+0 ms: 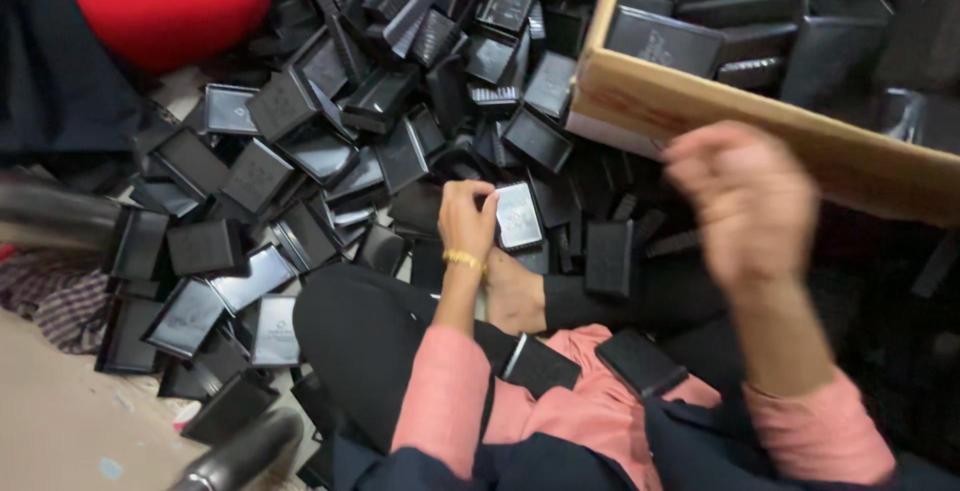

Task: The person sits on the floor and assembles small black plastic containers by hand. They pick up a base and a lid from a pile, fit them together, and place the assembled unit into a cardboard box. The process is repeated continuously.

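Black tray (519, 216) gripped by left hand (466, 219); blurred right hand (745, 201) seemingly empty.

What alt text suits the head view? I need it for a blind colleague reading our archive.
The left hand grips a small black rectangular plastic tray over a heap of black plastic trays on the floor. The blurred right hand is raised near a cardboard box of similar trays.

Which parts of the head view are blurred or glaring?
Head view: right hand is motion-blurred near the cardboard box; left hand is sharper, gripping a black plastic tray with glare; the dark cylinder at the bottom edge is blurred.
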